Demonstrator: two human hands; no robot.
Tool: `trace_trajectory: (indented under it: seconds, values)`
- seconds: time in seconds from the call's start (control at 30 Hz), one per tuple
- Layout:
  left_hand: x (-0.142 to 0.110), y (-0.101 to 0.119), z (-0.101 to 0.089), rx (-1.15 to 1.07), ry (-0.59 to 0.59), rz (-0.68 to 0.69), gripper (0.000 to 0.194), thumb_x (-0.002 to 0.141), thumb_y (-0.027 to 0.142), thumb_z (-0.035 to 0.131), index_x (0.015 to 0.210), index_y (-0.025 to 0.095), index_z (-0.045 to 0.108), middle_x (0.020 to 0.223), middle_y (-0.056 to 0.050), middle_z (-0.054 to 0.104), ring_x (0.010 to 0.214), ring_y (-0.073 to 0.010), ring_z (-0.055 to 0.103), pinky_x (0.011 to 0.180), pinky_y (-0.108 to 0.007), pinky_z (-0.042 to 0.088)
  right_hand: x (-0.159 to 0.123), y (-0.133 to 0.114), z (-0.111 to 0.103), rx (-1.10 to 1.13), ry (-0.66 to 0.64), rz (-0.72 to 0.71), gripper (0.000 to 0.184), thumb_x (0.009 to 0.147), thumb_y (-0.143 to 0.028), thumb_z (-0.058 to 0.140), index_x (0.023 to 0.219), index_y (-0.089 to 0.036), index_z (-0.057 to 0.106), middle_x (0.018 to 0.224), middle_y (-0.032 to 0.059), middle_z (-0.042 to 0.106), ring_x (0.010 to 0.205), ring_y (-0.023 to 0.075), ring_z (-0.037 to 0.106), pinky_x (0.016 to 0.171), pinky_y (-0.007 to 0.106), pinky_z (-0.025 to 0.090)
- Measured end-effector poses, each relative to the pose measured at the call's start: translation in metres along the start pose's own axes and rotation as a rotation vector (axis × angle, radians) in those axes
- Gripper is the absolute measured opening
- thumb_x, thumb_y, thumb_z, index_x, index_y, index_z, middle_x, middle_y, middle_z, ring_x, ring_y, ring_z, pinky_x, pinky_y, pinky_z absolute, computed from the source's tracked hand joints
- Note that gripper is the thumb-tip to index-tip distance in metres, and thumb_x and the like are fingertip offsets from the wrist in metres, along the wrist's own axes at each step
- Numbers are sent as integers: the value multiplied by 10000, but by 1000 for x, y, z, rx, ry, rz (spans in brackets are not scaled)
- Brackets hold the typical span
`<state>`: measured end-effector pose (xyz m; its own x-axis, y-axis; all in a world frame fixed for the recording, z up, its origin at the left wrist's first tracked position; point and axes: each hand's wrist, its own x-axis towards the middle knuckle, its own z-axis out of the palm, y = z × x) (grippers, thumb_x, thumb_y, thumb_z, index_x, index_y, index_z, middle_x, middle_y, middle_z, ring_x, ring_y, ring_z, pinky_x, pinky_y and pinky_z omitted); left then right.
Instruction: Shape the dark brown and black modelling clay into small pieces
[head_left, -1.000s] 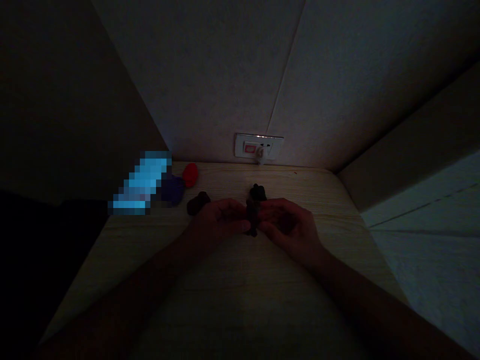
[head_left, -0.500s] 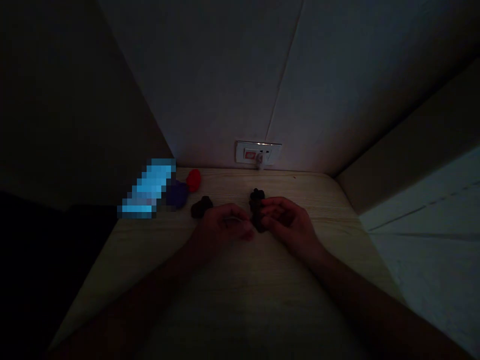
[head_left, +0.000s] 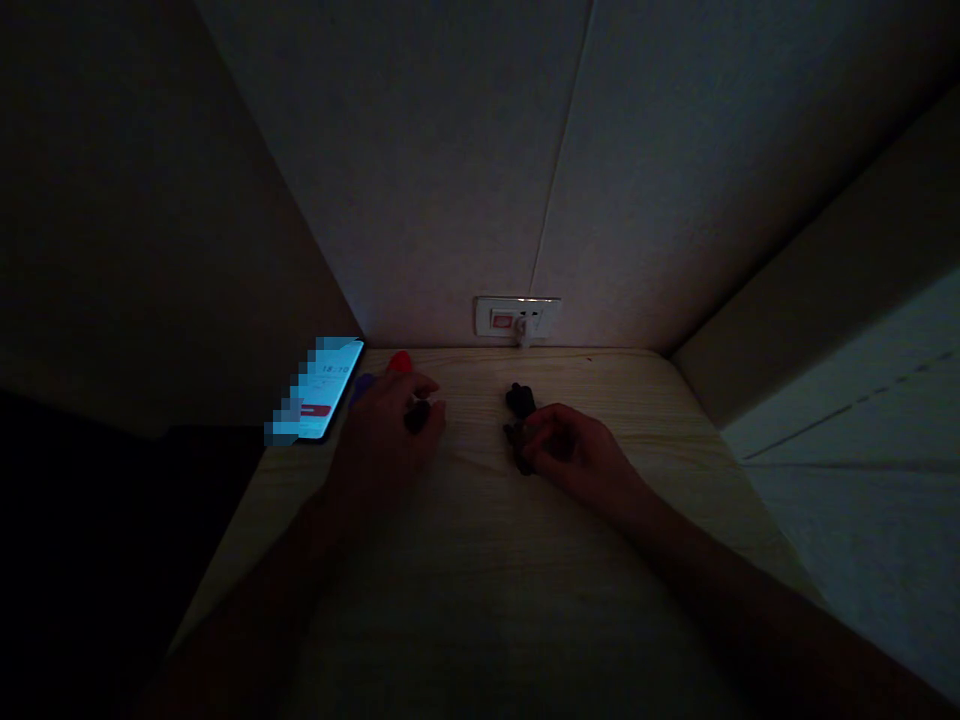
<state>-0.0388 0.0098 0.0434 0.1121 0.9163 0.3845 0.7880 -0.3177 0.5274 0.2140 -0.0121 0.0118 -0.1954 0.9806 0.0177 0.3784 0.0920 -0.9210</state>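
Note:
My left hand [head_left: 390, 425] is curled round a dark lump [head_left: 416, 416], which looks like modelling clay and shows between thumb and fingers. Beyond that hand, a red lump [head_left: 400, 361] and a blue-purple lump [head_left: 363, 384] are partly covered by it. On the tabletop to the right lies a dark, knobbly clay-like figure [head_left: 519, 400]. The bent fingertips of my right hand [head_left: 574, 445] grip its lower part from the right side. Dim light hides the fine shape of the figure.
A lit phone [head_left: 330, 390] lies at the left edge of the wooden tabletop [head_left: 480, 580]. On the wall behind is a socket plate [head_left: 487, 316] with a plug in it. A pale panel [head_left: 847, 440] borders the right side.
My left hand has moved left, away from the figure, to the dark lump, and now overlaps the coloured lumps. My right hand stays at the figure. The view has shifted slightly.

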Motion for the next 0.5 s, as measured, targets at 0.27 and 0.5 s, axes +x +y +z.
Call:
trace_trajectory:
  seconds: [0.27, 0.5]
  values:
    - [-6, -14, 4, 209, -210, 29, 385, 868, 343, 660, 1188, 130, 647, 1252, -209, 653, 1125, -390, 634, 997, -551, 500, -1, -2, 0, -209, 40, -54, 380, 774, -269, 716, 1126, -185, 599, 827, 16, 731, 664, 168, 667, 619, 295, 510]
    - [-4, -5, 5, -118, -142, -71, 378, 806, 248, 711, 1174, 165, 681, 1229, -155, 716, 1152, -345, 666, 1057, -531, 497, 0, -7, -2, -194, 53, -37, 356, 792, -315, 712, 1101, -173, 608, 801, 29, 737, 642, 172, 656, 599, 297, 499]
